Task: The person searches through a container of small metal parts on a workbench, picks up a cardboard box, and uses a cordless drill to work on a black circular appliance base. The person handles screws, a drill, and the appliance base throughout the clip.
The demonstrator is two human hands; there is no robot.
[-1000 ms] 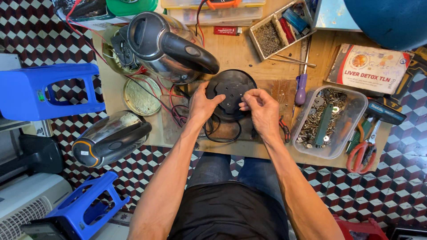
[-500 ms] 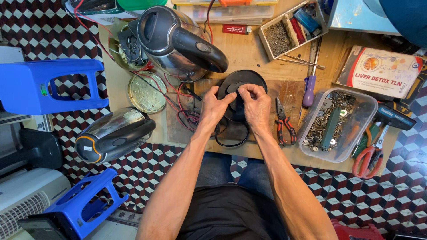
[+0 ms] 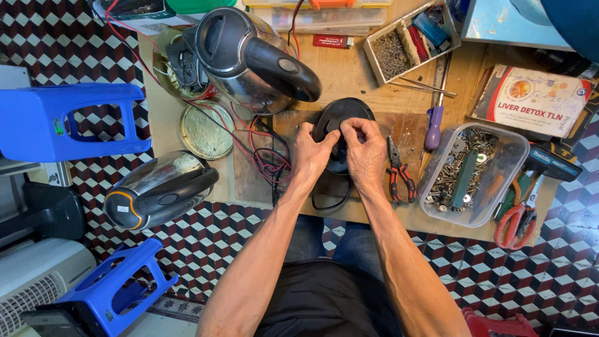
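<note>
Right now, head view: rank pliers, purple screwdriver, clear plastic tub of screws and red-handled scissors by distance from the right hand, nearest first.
From the right hand, resting on the black round base:
1. Pliers, just right of the hand on the wooden board.
2. Purple screwdriver, further right and slightly up.
3. Clear plastic tub of screws, right again.
4. Red-handled scissors, at the table's right edge, beyond the tub.

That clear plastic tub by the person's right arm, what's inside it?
The clear plastic tub holds a heap of small metal screws and washers, with a dark green bar lying on top. Whatever lies beneath the heap is covered.
</note>
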